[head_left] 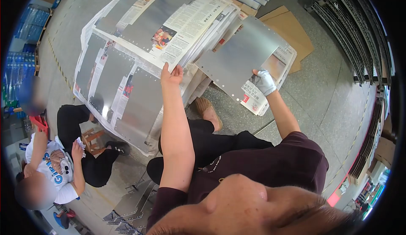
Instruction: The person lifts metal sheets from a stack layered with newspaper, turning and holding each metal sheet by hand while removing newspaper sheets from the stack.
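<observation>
My bare left hand (172, 74) is at the near corner of a newspaper sheet (192, 25) on top of a wide stack, its fingers curled at the paper's edge. Flat grey metal sheets (165, 13) with small holes along their edges lie in that stack between newspapers. My right hand (265, 83), in a white glove with a bare thumb tip, grips the near edge of a separate metal sheet (243, 49). Under this sheet lies a smaller pile of newspapers (256, 95). Part of its grip is hidden by the glove.
A seated person (55, 163) in a white shirt is at the left, beside a small wooden stool (93, 141). Brown cardboard (292, 36) lies behind the smaller pile. Dark racked parts (349, 32) stand at the right. Metal brackets (131, 207) lie near my left elbow.
</observation>
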### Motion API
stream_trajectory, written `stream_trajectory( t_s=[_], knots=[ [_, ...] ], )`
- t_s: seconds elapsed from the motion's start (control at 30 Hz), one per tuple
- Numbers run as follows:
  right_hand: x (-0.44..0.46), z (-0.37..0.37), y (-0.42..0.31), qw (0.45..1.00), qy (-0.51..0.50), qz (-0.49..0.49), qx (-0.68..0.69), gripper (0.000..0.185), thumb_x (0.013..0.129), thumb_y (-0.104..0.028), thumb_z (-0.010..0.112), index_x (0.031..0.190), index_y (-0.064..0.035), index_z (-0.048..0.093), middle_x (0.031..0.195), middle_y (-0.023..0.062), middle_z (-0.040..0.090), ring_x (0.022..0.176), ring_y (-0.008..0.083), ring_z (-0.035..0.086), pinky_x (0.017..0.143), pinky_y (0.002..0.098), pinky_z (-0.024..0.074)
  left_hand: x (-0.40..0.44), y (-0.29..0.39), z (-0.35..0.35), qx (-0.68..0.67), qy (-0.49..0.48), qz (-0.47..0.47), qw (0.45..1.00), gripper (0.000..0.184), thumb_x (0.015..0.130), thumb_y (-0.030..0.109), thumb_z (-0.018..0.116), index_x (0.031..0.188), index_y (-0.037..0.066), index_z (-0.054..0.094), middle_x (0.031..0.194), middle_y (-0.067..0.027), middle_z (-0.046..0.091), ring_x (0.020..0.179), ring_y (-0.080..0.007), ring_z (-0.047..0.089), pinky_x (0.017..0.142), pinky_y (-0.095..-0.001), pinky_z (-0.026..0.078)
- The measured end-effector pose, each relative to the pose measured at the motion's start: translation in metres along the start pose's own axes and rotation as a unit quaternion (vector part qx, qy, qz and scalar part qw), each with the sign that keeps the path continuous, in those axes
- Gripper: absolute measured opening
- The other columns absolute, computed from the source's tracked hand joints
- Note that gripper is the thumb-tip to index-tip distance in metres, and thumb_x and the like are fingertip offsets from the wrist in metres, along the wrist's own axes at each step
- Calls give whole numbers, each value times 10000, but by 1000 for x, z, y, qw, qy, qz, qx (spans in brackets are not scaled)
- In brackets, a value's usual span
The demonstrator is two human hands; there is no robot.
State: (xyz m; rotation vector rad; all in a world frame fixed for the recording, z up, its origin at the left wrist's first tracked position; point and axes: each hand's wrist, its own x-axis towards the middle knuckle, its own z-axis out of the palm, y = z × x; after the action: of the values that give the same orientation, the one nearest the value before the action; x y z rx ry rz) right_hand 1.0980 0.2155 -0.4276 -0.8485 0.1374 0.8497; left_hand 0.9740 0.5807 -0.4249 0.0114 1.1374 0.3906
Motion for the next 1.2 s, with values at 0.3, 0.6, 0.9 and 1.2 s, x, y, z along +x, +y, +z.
stream_trajectory(
  t_s=[0.3, 0.6, 0.9, 1.2],
  knots=[
    [-11, 6, -5, 1000, 7, -1, 24, 329, 834, 8, 481, 1162, 23, 496, 1119, 149, 582, 1032, 296, 574, 916, 424, 461, 20, -9, 19, -3, 1, 48, 999, 268, 905, 287, 545, 1030, 51, 527, 937, -35, 612, 724, -164, 613, 607, -287, 503],
    [7, 12, 5, 999, 31, 25, 35, 249, 815, -28, 546, 1059, 19, 541, 1009, 141, 615, 930, 290, 610, 823, 416, 504, 8, -7, 66, -98, -67, 107, 987, 353, 951, 213, 444, 1208, -27, 407, 1113, -126, 562, 980, -285, 583, 784, -363, 561],
    [47, 23, 31, 996, -8, 81, 48, 253, 825, -42, 549, 1065, 38, 536, 1013, 170, 619, 877, 311, 631, 770, 425, 526, -8, 60, 61, -387, -285, -38, 876, 317, 966, 84, 322, 1172, -127, 439, 1150, -236, 551, 1072, -342, 557, 876, -445, 526],
    [40, 47, 31, 998, -13, 44, -34, 255, 826, -39, 575, 1069, 35, 554, 999, 148, 631, 853, 268, 639, 734, 371, 537, -17, 61, 60, -310, -281, -3, 908, 316, 971, 104, 342, 1181, -109, 446, 1161, -223, 556, 1088, -348, 548, 916, -452, 497]
  ],
)
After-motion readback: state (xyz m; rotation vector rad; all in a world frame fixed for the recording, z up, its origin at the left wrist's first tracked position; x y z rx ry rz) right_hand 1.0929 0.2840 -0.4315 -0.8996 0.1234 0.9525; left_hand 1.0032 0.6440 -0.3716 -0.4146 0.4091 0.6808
